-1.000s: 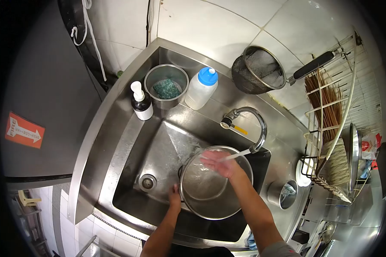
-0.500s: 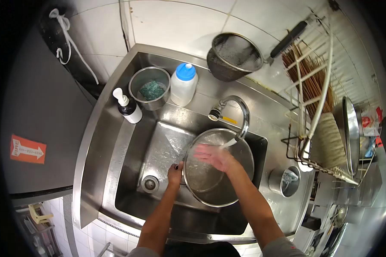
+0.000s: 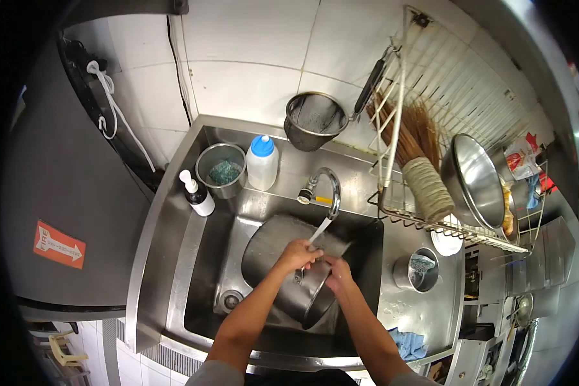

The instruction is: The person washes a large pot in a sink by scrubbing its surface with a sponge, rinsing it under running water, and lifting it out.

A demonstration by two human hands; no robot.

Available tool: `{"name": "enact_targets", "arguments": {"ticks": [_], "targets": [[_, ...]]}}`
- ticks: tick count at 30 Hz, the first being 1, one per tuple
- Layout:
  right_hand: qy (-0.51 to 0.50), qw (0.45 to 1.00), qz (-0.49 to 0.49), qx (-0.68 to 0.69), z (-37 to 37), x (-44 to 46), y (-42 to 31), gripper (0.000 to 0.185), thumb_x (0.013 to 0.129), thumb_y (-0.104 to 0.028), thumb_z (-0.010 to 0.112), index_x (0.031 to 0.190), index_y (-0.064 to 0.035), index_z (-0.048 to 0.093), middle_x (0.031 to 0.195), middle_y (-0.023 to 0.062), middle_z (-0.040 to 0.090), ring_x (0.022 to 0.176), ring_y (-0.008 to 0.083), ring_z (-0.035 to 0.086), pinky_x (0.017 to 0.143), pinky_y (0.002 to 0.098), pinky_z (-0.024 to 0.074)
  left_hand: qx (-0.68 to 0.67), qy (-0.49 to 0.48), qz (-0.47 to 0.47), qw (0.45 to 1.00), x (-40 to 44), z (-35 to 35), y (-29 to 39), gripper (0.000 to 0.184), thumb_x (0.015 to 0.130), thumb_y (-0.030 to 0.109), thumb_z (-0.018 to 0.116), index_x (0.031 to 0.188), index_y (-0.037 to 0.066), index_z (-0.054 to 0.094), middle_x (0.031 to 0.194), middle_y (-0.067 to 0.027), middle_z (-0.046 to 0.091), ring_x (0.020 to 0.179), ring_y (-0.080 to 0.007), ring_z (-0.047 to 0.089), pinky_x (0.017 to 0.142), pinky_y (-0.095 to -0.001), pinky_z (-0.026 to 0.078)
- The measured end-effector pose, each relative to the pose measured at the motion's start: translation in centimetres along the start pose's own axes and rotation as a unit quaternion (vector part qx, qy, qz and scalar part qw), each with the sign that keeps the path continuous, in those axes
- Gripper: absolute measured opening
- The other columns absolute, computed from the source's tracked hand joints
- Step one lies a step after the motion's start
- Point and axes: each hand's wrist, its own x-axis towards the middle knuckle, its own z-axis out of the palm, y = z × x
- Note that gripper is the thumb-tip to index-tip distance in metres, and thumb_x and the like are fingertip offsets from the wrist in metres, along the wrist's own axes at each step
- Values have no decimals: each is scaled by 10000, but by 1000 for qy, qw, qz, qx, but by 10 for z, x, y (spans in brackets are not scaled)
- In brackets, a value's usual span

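Observation:
A large round metal pot [image 3: 270, 241] lies tilted in the sink, with its outer wall and a small handle fitting [image 3: 299, 276] showing. Water runs from the curved faucet [image 3: 334, 186] onto the pot beside my hands. My left hand [image 3: 296, 256] is over the pot's wall under the stream, fingers curled; what they grip is hidden. Close by on the right, my right hand [image 3: 339, 275] is closed on the pot near its rim. The fingertips of both hands nearly meet.
The steel sink [image 3: 196, 289] surrounds the pot. Behind it stand a pump bottle [image 3: 199, 198], a container with a green scrubber [image 3: 222, 170], a blue-capped bottle [image 3: 262, 164] and a mesh strainer [image 3: 315, 122]. At right are a wire rack [image 3: 392, 128], a small metal cup [image 3: 415, 270] and a blue cloth [image 3: 408, 344].
The pot has gone from standing open upward to tilted on its side. My right hand moved from inside it, fingers spread, to its rim; my left hand shifted right toward the stream.

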Motion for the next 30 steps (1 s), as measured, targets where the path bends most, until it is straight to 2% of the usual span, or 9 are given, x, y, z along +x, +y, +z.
{"name": "enact_targets", "arguments": {"ticks": [2,4,7,15,17,20,22,25,30], "targets": [[15,998,14,58,-11,-17,14,240,919,-73,535,1124,48,568,1070,185,630,964,292,645,871,428,537,-8,-15,-16,1000,-1,18,-15,585,705,484,801,906,-40,637,800,-168,694,749,-294,683,704,-376,547],[106,990,12,91,-13,-41,38,312,921,-40,512,1227,22,526,1118,148,605,1034,293,616,942,461,510,167,95,70,979,-18,35,-31,668,682,521,788,1013,-42,647,908,-200,701,879,-329,686,796,-398,534],[70,987,0,148,-35,-71,97,318,915,-69,573,1228,-18,542,1150,110,614,1024,259,620,970,430,495,257,10,79,963,-68,39,-34,675,661,516,780,1077,-2,662,995,-223,690,979,-366,662,870,-430,510],[-24,974,35,223,-17,-145,167,382,878,-17,631,1249,-73,561,1162,75,624,1071,201,613,972,351,488,404,-50,118,906,-165,23,0,599,612,433,820,1066,69,675,957,-224,689,925,-396,659,811,-477,521],[-28,987,-128,-98,-21,-149,196,377,882,-44,647,1249,-86,571,1147,60,622,1060,175,606,941,328,489,427,-58,167,887,-186,18,-1,579,627,417,816,1061,64,666,935,-219,692,896,-394,665,795,-482,524],[-67,893,-286,-340,23,-206,187,364,908,-80,640,1264,-101,571,1153,32,606,1066,147,582,914,314,482,444,-67,191,873,-231,14,12,567,642,407,806,1066,62,657,901,-207,693,878,-390,668,788,-487,523],[-73,982,-101,-143,50,-245,175,332,932,-92,617,1260,-103,567,1206,28,586,1131,162,548,924,320,473,453,-68,189,869,-258,14,16,533,660,390,796,1059,67,653,876,-196,692,865,-390,669,781,-486,523],[-52,975,47,210,41,-246,208,327,949,-189,622,1257,-121,535,1253,53,568,1193,221,530,1008,431,443,459,-73,199,863,-288,11,21,505,677,384,785,1058,79,654,873,-184,694,859,-385,670,770,-488,523],[-104,946,296,82,46,-307,146,478,903,-327,666,1262,-50,514,1277,126,570,1296,295,479,1149,465,331,468,-47,223,854,-315,15,13,427,740,428,736,1026,118,666,900,-140,696,879,-373,656,766,-487,508]]}}
